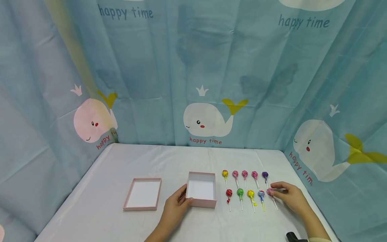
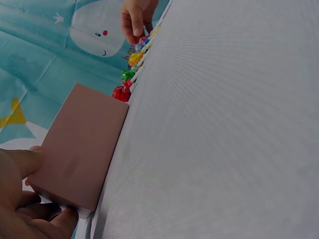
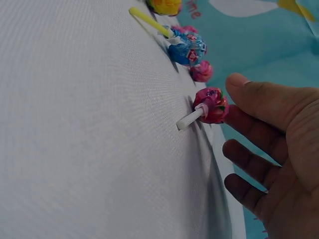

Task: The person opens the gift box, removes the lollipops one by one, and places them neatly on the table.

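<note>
A pink open box (image 1: 201,188) with a white inside stands mid-table. My left hand (image 1: 176,206) grips its left side, thumb at the near corner; in the left wrist view the thumb lies on the box wall (image 2: 79,149) and the fingers curl under the corner. At the right end of the near row lies a pink lollipop (image 1: 270,191) with a white stick. Close beside its wrapped head (image 3: 212,105) is my right hand (image 1: 288,197), thumb and forefinger apart around it, the other fingers loosely bent. A blue lollipop (image 1: 261,194) lies just left of it.
Two rows of lollipops lie right of the box, among them a red one (image 1: 228,193), a green one (image 1: 240,192) and a purple one (image 1: 265,174). The pink-edged lid (image 1: 142,194) lies to the left. A whale-print curtain (image 1: 145,121) surrounds the white table (image 1: 99,201).
</note>
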Demonstrator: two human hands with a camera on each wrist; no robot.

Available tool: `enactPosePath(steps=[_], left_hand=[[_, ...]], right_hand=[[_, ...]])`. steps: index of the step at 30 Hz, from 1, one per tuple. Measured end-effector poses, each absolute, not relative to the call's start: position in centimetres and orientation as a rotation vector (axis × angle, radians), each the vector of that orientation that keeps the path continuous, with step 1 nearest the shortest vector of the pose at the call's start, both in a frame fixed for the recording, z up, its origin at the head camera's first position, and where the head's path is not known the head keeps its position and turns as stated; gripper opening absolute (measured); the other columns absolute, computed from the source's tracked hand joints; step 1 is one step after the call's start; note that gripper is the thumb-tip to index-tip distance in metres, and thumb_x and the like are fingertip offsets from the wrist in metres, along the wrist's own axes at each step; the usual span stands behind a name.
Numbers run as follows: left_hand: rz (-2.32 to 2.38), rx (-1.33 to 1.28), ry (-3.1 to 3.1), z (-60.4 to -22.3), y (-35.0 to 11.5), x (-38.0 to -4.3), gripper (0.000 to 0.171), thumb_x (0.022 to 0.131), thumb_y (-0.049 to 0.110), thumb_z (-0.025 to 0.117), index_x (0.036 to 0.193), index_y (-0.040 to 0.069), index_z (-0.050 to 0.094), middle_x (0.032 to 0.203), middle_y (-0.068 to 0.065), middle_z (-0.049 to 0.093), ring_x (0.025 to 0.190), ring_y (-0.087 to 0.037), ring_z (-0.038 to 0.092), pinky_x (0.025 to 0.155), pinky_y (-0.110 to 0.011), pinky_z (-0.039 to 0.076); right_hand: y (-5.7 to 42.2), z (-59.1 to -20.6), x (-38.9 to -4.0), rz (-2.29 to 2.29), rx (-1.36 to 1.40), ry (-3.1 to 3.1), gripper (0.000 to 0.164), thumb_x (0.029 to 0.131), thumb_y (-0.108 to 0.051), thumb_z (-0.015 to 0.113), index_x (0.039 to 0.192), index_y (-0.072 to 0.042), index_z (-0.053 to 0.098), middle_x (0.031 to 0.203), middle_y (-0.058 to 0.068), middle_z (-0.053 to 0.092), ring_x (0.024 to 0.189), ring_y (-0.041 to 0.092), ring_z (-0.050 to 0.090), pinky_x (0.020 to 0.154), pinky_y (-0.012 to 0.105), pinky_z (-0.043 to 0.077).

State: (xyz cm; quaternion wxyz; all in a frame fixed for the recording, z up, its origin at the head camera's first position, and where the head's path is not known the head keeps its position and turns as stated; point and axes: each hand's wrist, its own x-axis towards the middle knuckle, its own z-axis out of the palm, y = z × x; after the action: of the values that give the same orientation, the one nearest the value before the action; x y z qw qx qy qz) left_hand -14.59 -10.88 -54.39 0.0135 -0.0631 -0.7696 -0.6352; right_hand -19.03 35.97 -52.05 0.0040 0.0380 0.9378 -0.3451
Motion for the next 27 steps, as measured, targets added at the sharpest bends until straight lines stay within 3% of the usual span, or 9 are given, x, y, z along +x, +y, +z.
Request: enactPosePath(steps=[3,7,13,19,27], left_hand=[[-1.984,-0.200,-2.391,-54.4,-10.9,-14.7,0.068,0.094,0.014,0.076,0.151,-0.005,0.044,0.154,-0.026,0.045,0.143,-0.037,0.045,0.109,-0.024,0.049],[-1.978,-0.215,-2.394,-54.4,-11.1,-14.8,0.069,0.094,0.016,0.076,0.150,-0.007,0.043,0.153,-0.028,0.045,0.143,-0.039,0.044,0.109,-0.026,0.048],[-1.965,-0.196,-2.443,-54.2,-11.7,-14.9,0.074,0.094,0.023,0.077,0.152,-0.006,0.041,0.155,-0.027,0.044,0.144,-0.038,0.043,0.109,-0.024,0.048],[-1.958,-0.208,-2.450,-53.6,-12.5,-14.9,0.072,0.094,0.019,0.077,0.151,-0.006,0.042,0.153,-0.030,0.044,0.143,-0.041,0.045,0.110,-0.030,0.048],[-1.959,-0.232,-2.459,-52.7,-13.5,-14.7,0.072,0.094,0.018,0.076,0.152,-0.004,0.042,0.156,-0.025,0.043,0.144,-0.040,0.044,0.113,-0.033,0.046]], right_hand=[[35.8,-51.9,-18.9,-1.103,0.099,2.954,0.046,0.089,-0.045,0.080,0.119,-0.011,0.074,0.125,0.015,0.071,0.123,0.040,0.058,0.102,0.060,0.054],[35.6,-51.8,-18.8,-1.098,0.071,2.992,0.042,0.089,-0.041,0.080,0.118,-0.011,0.074,0.123,0.015,0.072,0.126,0.042,0.057,0.105,0.061,0.051],[35.3,-51.6,-18.9,-1.061,0.046,3.035,0.035,0.091,-0.034,0.079,0.118,-0.012,0.074,0.121,0.014,0.073,0.120,0.043,0.059,0.101,0.062,0.052],[35.1,-51.7,-18.8,-1.037,0.046,3.057,0.034,0.092,-0.034,0.078,0.119,-0.014,0.074,0.124,0.015,0.071,0.117,0.045,0.060,0.094,0.062,0.054],[34.9,-51.3,-18.2,-0.991,-0.041,3.132,0.032,0.090,-0.031,0.081,0.116,-0.014,0.075,0.125,0.018,0.069,0.119,0.045,0.059,0.095,0.066,0.054]])
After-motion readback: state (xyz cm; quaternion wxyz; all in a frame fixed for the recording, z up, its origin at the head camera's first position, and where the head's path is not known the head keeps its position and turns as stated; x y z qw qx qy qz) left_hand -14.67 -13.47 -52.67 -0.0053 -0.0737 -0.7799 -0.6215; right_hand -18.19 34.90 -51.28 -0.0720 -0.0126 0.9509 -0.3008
